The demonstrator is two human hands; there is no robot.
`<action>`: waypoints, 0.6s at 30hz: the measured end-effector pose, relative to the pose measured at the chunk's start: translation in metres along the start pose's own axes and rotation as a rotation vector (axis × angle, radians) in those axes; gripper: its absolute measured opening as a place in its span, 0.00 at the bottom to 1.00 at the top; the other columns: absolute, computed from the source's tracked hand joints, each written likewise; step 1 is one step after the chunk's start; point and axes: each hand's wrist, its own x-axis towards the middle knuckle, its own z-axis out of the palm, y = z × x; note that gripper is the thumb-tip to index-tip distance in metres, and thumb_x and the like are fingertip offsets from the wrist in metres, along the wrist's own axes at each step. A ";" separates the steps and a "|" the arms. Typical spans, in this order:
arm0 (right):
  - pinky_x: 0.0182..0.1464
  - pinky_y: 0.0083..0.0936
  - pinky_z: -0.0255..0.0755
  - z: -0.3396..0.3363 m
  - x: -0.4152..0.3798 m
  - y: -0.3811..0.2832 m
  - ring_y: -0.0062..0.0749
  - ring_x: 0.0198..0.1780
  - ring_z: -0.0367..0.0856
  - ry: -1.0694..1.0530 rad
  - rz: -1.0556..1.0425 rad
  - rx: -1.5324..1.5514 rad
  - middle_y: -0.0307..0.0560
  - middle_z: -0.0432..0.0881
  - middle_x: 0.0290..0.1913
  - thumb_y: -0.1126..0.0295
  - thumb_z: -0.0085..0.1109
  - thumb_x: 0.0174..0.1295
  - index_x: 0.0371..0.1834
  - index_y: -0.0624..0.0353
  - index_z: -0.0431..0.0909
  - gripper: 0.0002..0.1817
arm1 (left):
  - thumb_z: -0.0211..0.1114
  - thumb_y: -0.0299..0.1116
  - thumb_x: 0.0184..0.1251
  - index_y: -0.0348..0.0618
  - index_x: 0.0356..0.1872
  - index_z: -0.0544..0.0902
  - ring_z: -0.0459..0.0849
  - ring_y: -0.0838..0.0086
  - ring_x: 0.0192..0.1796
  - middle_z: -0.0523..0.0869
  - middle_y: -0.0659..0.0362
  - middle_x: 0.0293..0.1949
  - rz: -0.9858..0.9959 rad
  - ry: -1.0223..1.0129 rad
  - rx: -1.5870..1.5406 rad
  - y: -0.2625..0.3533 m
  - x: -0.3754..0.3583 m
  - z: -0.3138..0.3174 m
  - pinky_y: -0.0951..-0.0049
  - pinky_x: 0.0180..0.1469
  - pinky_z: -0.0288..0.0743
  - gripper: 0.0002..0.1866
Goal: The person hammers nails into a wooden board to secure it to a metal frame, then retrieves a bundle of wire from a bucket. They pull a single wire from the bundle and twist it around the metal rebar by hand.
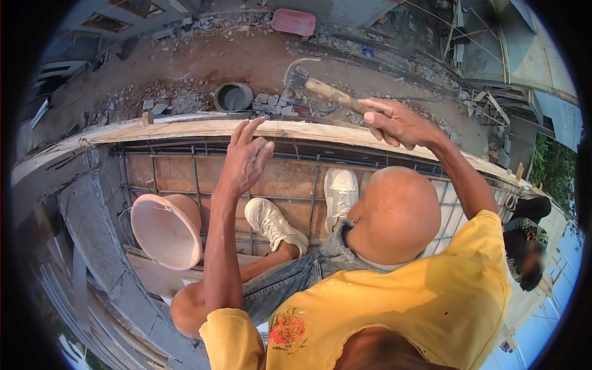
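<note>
Your yellow shirt [394, 290] carries a red and black print [288, 330] with marks like lettering above it, too small and distorted to read. Your right hand [401, 125] is closed around the wooden handle of the hammer [336, 94], fingers curled over it. The hammer is raised above the long board [296, 129], its curved claw pointing away from you; motion blurs part of its head. Your left hand [248, 157] is at the board's near edge, fingers partly bent and slightly apart; whether they pinch anything, you can't tell.

Your pale shoes [341, 192] stand among the crossed bars [195, 179], and your right knee hides some of them. The pinkish bucket [166, 231] is tilted beside your left leg; its inside is only partly visible. Beyond the board, a round tub [233, 97] sits by rubble, its contents unclear. At the right, another person [527, 246] is partly hidden behind your sleeve and blurred.
</note>
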 end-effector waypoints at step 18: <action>0.35 0.44 0.74 0.075 0.239 0.095 0.43 0.33 0.82 0.027 0.125 -0.101 0.56 0.82 0.49 0.63 0.40 0.75 0.79 0.50 0.57 0.29 | 0.45 0.44 0.83 0.48 0.26 0.68 0.81 0.63 0.49 0.77 0.58 0.29 -0.487 0.047 -1.220 -0.029 0.032 0.042 0.56 0.64 0.66 0.20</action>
